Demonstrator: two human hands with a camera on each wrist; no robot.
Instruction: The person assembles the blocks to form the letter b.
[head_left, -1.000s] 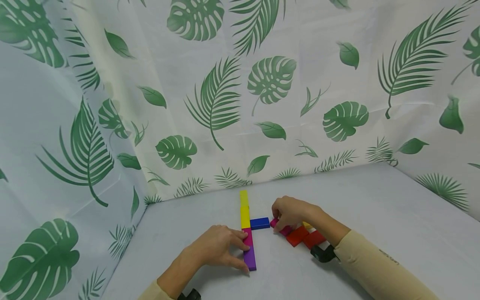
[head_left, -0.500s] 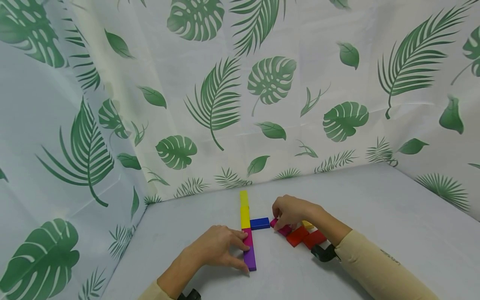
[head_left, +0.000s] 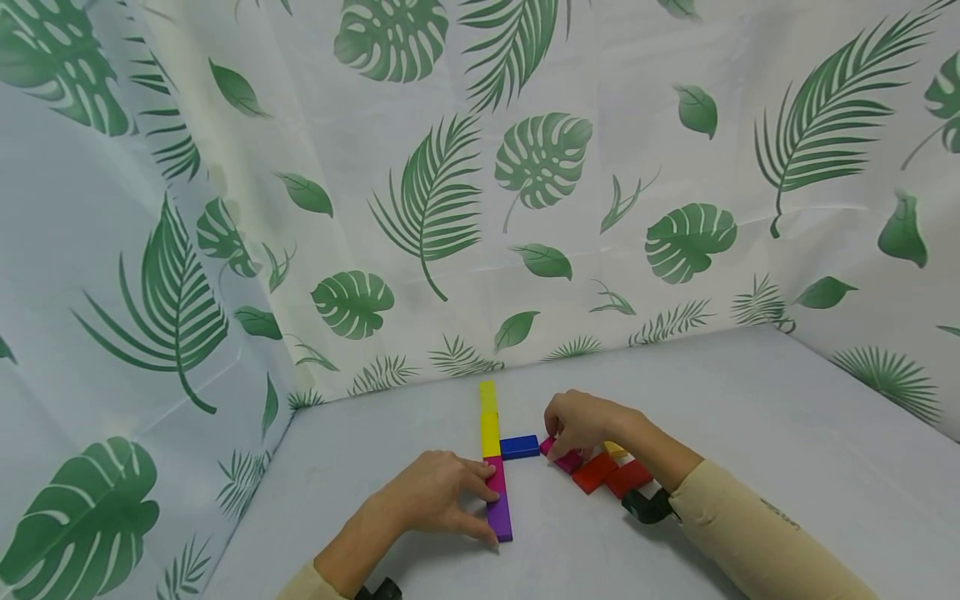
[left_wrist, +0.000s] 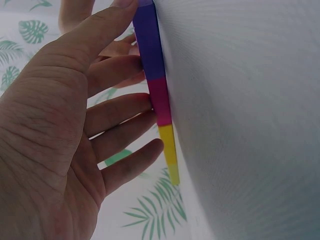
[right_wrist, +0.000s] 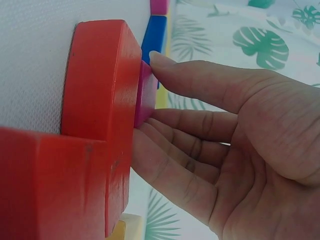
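Observation:
A straight row of flat blocks runs away from me: a purple block [head_left: 499, 523], a magenta block [head_left: 497, 480], a yellow block [head_left: 490, 435] and a lighter yellow one [head_left: 487, 395]. My left hand [head_left: 427, 493] rests against the left side of this row, fingers fairly straight, thumb by the purple block's near end. A blue block [head_left: 520, 447] juts right from the row. Past its right end, my right hand [head_left: 583, 423] pinches a second magenta block [right_wrist: 146, 95] between thumb and fingers, low at the table. The hand partly hides that block.
Two red blocks [head_left: 596, 473] lie close to the right hand, and a yellow-orange block [head_left: 615, 451] shows partly behind the forearm. The white tabletop [head_left: 750, 417] ends at a leaf-patterned curtain [head_left: 450, 333] at the back and sides.

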